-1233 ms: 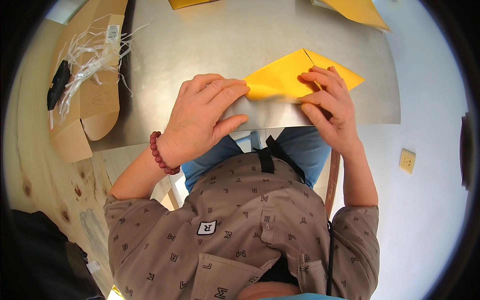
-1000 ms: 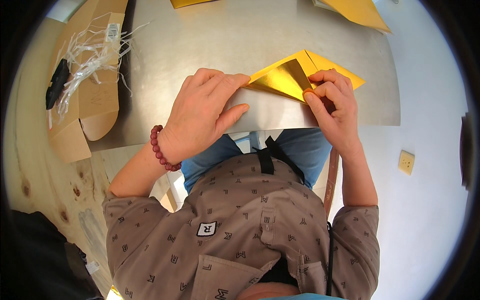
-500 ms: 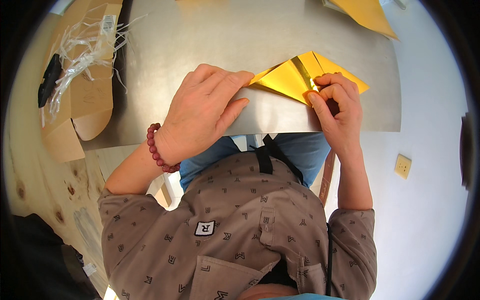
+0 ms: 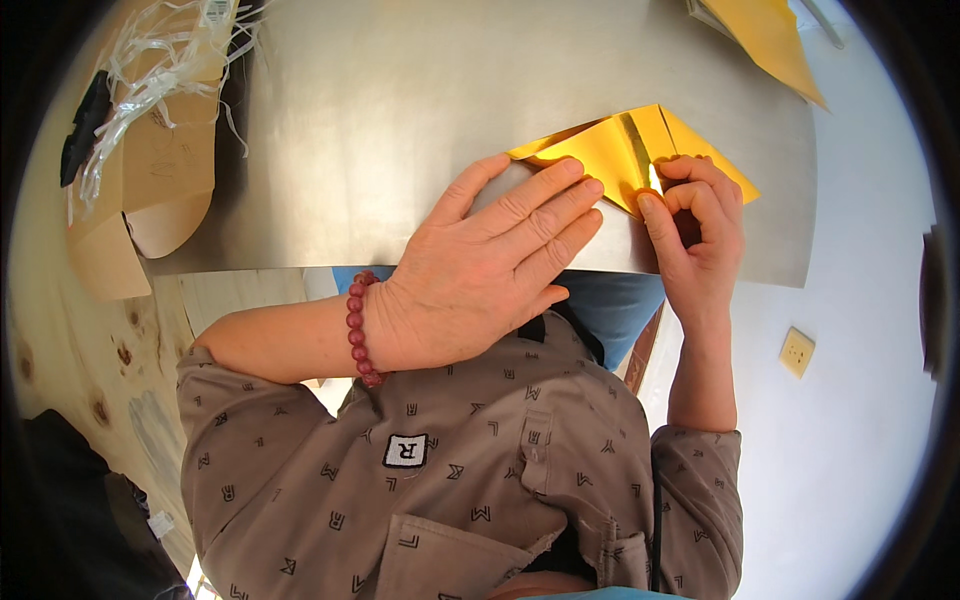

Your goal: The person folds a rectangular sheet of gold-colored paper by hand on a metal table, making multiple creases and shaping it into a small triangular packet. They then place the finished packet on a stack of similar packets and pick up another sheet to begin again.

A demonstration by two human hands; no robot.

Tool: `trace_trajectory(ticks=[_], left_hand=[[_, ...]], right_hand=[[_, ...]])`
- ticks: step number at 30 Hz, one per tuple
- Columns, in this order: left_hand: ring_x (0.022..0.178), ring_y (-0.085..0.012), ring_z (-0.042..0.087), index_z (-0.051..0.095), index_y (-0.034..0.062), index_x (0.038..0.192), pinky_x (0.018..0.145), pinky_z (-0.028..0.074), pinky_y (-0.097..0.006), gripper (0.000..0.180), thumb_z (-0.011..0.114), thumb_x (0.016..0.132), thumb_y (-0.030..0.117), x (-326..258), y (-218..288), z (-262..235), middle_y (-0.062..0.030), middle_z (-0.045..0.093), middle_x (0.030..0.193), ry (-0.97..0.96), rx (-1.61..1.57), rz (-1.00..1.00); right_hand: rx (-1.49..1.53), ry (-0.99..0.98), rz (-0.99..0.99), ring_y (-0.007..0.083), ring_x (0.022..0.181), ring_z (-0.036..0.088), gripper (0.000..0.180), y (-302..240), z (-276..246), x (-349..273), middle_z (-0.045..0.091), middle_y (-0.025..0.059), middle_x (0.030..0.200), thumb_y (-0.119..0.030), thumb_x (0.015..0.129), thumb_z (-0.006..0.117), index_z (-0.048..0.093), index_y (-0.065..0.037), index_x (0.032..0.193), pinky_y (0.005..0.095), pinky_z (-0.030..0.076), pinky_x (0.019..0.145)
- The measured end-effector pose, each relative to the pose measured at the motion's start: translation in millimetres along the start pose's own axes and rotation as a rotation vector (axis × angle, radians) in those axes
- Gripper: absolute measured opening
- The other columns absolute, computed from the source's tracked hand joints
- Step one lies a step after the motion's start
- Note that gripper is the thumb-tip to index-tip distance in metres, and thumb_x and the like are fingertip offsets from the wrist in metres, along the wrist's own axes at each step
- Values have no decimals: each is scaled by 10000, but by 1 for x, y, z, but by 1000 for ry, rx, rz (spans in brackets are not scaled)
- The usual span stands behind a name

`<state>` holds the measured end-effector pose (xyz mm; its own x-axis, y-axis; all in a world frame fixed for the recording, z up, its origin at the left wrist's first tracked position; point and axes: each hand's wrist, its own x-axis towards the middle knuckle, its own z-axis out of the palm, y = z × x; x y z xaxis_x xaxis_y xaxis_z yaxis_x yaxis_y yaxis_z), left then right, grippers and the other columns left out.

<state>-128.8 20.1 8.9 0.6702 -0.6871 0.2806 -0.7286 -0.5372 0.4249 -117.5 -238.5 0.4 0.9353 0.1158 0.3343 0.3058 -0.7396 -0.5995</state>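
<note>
A shiny gold sheet of foil paper, folded into a pointed shape, lies near the front edge of the metal tabletop. My right hand pinches its near edge between thumb and fingers, right of a raised crease. My left hand is flat with its fingers stretched out and spread. Its index finger reaches the paper's left tip, and the other fingertips rest on or just over the lower left edge. A dark red bead bracelet circles my left wrist.
More gold paper sits at the far right corner of the table. On the left is an open cardboard box with a tangle of clear plastic strips and a black-handled object. A wall socket is at the right.
My left hand has turned and opened out, its fingers moving right from the paper's left tip along its lower edge. The right hand keeps its pinch. The view has shifted slightly.
</note>
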Motion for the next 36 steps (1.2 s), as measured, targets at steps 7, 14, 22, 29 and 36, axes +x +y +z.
trace_trajectory(ticks=[7,14,22,29,36], left_hand=[[1557,-243,397,556,73,1509,1263,266,-530,814,842,783,307,-9,-6,-5,-62,480,1641,-92,-2,-57],[1558,-254,394,542,70,1524,1265,257,-538,879,847,754,367,-7,-8,-5,-64,476,1642,-90,-59,-86],[1561,-260,390,532,72,1538,1260,257,-541,969,873,696,408,-4,-8,-5,-64,475,1644,-101,-83,-111],[1565,-278,379,526,71,1548,1259,259,-538,995,878,682,414,-3,-8,-5,-64,470,1647,-99,-74,-114],[1563,-315,373,529,64,1538,1255,263,-535,977,877,693,409,-2,-8,-8,-93,460,1651,-139,-60,-133]], right_hand=[[26,4,33,251,1078,600,173,0,1,-2,712,67,1140,-31,848,833,661,-50,848,358,485,986],[28,-4,67,240,1083,607,167,0,0,-2,707,86,1142,-27,872,818,653,-35,846,360,491,995],[-14,-3,56,248,1083,616,164,0,0,-1,708,94,1134,-24,881,807,648,-30,844,419,473,1111],[-28,-7,38,253,1085,622,158,1,-1,-1,712,98,1126,-27,879,804,648,-34,848,440,472,1120],[33,11,40,259,1086,623,162,1,2,0,715,97,1123,-20,864,811,651,-33,847,455,472,1125]])
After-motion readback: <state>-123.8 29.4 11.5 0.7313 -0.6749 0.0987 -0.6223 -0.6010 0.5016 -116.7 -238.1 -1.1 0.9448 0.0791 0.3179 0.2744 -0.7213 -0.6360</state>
